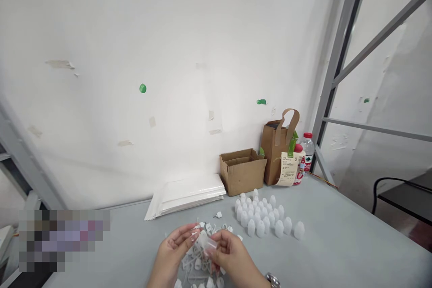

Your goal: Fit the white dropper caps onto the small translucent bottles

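Note:
Both my hands meet over the near middle of a grey table (337, 243). My right hand (229, 256) grips a small translucent white plastic bottle (209, 245). My left hand (173, 249) pinches that bottle's top end with fingertips; what sits between them is too small to tell. Under my hands lies a loose heap of small white plastic caps (199, 265). To the right, several upright white bottles (261, 218) stand grouped together.
A stack of white plastic bags (187, 195) lies by the wall. Behind the bottles are an open cardboard box (242, 172), a brown paper bag (278, 146) with a receipt, and a water bottle (308, 149). A grey metal rack frame (332, 76) rises on the right.

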`<state>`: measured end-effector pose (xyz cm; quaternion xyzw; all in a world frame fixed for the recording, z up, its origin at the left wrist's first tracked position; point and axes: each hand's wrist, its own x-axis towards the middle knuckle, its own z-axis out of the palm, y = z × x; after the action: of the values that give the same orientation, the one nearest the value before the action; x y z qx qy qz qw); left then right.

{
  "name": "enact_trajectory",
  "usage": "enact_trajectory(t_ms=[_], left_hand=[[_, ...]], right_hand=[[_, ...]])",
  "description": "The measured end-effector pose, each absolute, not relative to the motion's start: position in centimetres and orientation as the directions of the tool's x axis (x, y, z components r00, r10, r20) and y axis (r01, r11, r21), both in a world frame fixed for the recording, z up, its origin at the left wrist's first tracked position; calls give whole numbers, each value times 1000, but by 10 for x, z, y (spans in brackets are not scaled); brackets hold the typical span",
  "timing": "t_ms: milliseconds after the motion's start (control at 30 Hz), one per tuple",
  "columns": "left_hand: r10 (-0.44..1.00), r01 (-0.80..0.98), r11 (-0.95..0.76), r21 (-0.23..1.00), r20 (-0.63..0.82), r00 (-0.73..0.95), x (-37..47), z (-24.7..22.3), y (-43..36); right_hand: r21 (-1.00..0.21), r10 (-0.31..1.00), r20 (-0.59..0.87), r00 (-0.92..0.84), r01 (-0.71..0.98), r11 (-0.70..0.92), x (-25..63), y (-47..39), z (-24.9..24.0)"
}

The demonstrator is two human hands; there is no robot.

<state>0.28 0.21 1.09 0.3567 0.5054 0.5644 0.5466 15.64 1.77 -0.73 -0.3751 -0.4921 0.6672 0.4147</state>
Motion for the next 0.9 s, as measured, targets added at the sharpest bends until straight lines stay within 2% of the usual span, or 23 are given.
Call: enact_trajectory(t_ms=[133,233,333,467,567,700,767,900], left_hand=[[978,-265,81,961,-129,-167,4,10,2],[976,-275,69,959,-121,-179,6,10,2],[975,-263,50,964,-105,-197,7,12,1],[975,-233,58,971,-106,-197,7,15,0],[980,-217,59,974,-99,-175,6,17,-1],[987,-210,56,976,-86,-137,4,19,-1],[985,-197,39,980,-71,-157,4,19,0],[973,-191,20,981,-63,-224,4,17,1]], right_hand=[[-906,795,-207,-571,-194,-375,158,19,-9],[-861,757,-260,-600,-212,-463,157,18,-9],[-909,845,-194,-498,-233,-346,155,18,-10],[-970,929,-97,-356,-175,-168,156,18,-9],[-974,908,-105,-407,-143,-176,158,19,-10],[-941,794,-165,-585,-148,-304,159,20,-15],[-944,808,-164,-565,-148,-295,158,20,-17],[-971,914,-61,-401,-187,-147,155,20,-16]])
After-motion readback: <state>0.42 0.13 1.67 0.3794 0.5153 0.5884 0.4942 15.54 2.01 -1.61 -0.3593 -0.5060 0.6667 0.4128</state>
